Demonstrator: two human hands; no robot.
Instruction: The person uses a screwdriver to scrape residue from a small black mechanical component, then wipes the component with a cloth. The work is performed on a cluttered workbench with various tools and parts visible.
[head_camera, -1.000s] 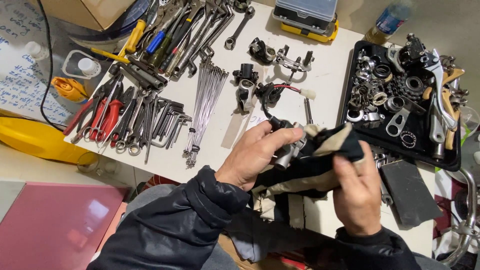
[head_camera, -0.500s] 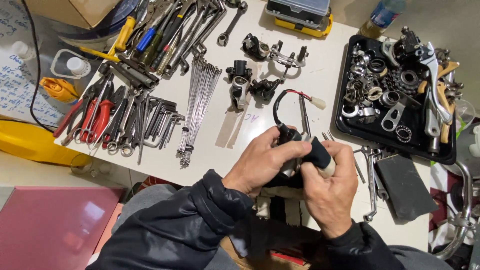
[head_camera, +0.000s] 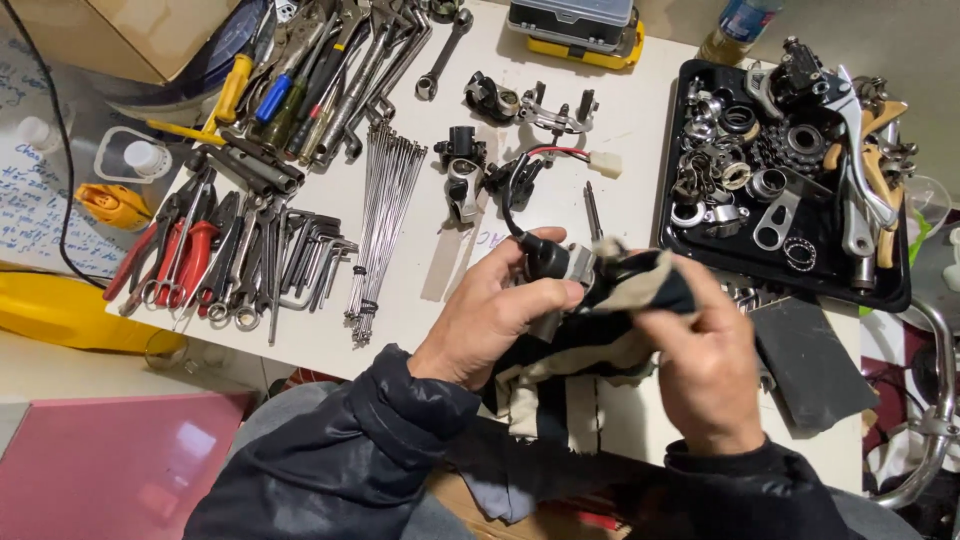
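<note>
Head view: the left hand (head_camera: 495, 320) has its grip closed around a small black mechanical part (head_camera: 548, 262), thumb across the top, holding it just above the near edge of the table (head_camera: 640, 110). A black cable (head_camera: 512, 195) rises from the part toward twelve o'clock and ends in a red lead with a white plug (head_camera: 604, 163) lying on the table. The right hand (head_camera: 705, 365) is clenched on a dark, grimy rag (head_camera: 620, 310), pressing it against the part's three-o'clock side; the cloth drapes down under both hands.

Judging by how things lie, the wiping is under way rather than done: the rag covers one end of the part, while the left end and the cable are bare of cloth. Whether the covered side is clean cannot be told.

At ten o'clock lie wrenches, red-handled pliers (head_camera: 185, 255) and a bundle of spokes (head_camera: 380, 215); at two o'clock a black tray (head_camera: 680, 240) holds bearings, rings and brake levers.
</note>
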